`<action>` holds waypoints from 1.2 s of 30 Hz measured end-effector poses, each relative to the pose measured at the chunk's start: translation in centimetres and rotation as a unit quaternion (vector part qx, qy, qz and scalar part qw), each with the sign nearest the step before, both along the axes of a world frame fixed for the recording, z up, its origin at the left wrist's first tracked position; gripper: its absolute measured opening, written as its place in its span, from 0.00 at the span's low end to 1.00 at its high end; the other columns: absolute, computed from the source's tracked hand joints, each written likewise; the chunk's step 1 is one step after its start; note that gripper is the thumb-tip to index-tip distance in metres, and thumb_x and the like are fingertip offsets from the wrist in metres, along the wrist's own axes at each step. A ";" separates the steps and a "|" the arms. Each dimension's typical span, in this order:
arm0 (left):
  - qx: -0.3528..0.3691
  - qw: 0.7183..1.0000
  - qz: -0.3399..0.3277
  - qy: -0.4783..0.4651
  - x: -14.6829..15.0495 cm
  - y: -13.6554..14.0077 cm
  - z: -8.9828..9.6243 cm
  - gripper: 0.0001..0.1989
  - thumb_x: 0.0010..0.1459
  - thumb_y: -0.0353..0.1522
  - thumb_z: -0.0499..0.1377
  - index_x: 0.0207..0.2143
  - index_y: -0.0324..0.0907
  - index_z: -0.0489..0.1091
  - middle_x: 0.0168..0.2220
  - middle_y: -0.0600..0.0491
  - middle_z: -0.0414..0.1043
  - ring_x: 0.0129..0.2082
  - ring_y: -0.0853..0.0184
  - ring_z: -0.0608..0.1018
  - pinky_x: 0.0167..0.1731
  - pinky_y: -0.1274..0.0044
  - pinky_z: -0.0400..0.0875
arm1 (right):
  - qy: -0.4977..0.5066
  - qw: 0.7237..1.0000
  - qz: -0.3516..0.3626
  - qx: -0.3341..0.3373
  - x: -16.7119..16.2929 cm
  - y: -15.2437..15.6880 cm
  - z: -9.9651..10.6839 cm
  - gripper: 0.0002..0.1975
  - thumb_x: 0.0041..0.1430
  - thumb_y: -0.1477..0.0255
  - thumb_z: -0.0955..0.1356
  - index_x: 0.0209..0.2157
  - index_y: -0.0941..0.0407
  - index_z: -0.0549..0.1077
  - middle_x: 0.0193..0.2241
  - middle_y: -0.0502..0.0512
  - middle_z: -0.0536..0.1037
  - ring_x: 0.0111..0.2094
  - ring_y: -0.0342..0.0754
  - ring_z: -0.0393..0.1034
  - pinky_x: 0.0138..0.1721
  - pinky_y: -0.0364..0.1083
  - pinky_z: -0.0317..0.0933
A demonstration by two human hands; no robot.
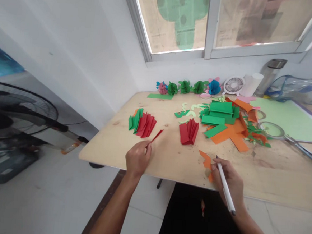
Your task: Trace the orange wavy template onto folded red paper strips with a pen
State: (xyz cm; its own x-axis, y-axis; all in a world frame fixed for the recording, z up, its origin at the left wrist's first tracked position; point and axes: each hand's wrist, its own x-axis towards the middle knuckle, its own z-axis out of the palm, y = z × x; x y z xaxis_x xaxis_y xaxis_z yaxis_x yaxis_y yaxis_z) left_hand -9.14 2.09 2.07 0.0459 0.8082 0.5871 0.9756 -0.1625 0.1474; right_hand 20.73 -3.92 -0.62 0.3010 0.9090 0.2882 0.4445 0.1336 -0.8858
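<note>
My left hand [138, 157] is closed on a narrow piece of folded red paper [157, 135], held just above the table near its front edge. In my right hand [230, 182] rests a white pen [225, 187], its dark tip pointing away from me. Beside those fingers lies a jagged orange paper scrap [205, 160], partly covered by the hand. Beyond the left hand stand folded red papers [146, 125] next to folded green papers [136, 120]. Another bunch of folded red papers [188, 132] sits between the two hands, farther back.
Green folded strips [221, 107] and orange paper pieces [228, 134] are heaped at right. Scissors [304, 149] lie beside a light green sheet [293, 119]. Paper ball figures [185, 86], a small white fan [233, 85] and a bottle [271, 77] line the wall.
</note>
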 end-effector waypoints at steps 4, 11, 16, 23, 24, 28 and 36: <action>-0.029 0.999 0.018 0.001 1.2 3.1 0.2 0.12 0.62 0.31 0.51 0.38 0.40 0.75 0.36 0.44 0.79 0.38 0.56 0.79 0.37 0.70 0.72 | 0.004 1.000 0.000 -0.002 0.1 0.0 -0.3 0.13 0.58 0.59 0.67 0.38 0.53 0.74 0.29 0.53 0.78 0.28 0.45 0.74 0.29 0.43 0.69; -0.122 0.986 -0.112 0.015 7.3 4.0 0.3 0.12 0.58 0.33 0.59 0.46 0.45 0.72 0.46 0.50 0.77 0.47 0.60 0.77 0.48 0.72 0.70 | -0.006 1.000 0.009 -0.007 0.2 0.0 -0.3 0.12 0.58 0.60 0.67 0.38 0.53 0.74 0.28 0.52 0.78 0.29 0.46 0.74 0.30 0.44 0.68; -0.162 0.980 -0.116 -0.001 10.1 4.9 0.1 0.13 0.56 0.36 0.63 0.44 0.43 0.71 0.43 0.48 0.77 0.43 0.58 0.77 0.41 0.71 0.71 | -0.004 1.000 0.020 -0.003 0.2 0.0 -0.3 0.12 0.59 0.60 0.66 0.39 0.53 0.74 0.29 0.53 0.78 0.26 0.45 0.72 0.28 0.44 0.67; -0.160 0.980 -0.060 -0.100 10.4 4.5 -0.1 0.06 0.59 0.29 0.55 0.33 0.43 0.72 0.33 0.49 0.76 0.39 0.60 0.77 0.37 0.74 0.67 | -0.001 1.000 0.015 -0.004 0.1 -0.1 -0.4 0.11 0.59 0.61 0.66 0.39 0.52 0.74 0.29 0.52 0.78 0.26 0.45 0.72 0.28 0.44 0.66; -0.155 0.979 -0.047 -0.123 10.1 4.2 -0.1 0.07 0.59 0.28 0.55 0.31 0.43 0.72 0.32 0.49 0.76 0.37 0.60 0.77 0.37 0.74 0.66 | 0.002 1.000 0.017 -0.001 0.2 -0.1 -0.4 0.11 0.59 0.61 0.66 0.39 0.52 0.74 0.29 0.52 0.78 0.27 0.45 0.72 0.29 0.44 0.66; -0.124 0.963 0.007 -0.240 8.6 2.6 0.2 0.07 0.57 0.29 0.54 0.27 0.42 0.70 0.27 0.51 0.74 0.31 0.63 0.76 0.34 0.75 0.64 | 0.005 1.000 0.018 0.002 0.3 -0.1 -0.3 0.11 0.59 0.62 0.66 0.38 0.52 0.74 0.29 0.52 0.77 0.26 0.45 0.72 0.28 0.44 0.66; -0.143 0.831 0.004 -0.538 9.0 -2.4 -0.7 0.09 0.54 0.38 0.57 0.28 0.41 0.66 0.21 0.54 0.73 0.21 0.68 0.75 0.22 0.80 0.66 | 0.024 1.000 0.016 -0.007 0.4 -0.1 0.1 0.12 0.57 0.61 0.68 0.38 0.53 0.74 0.28 0.52 0.77 0.24 0.44 0.71 0.25 0.43 0.65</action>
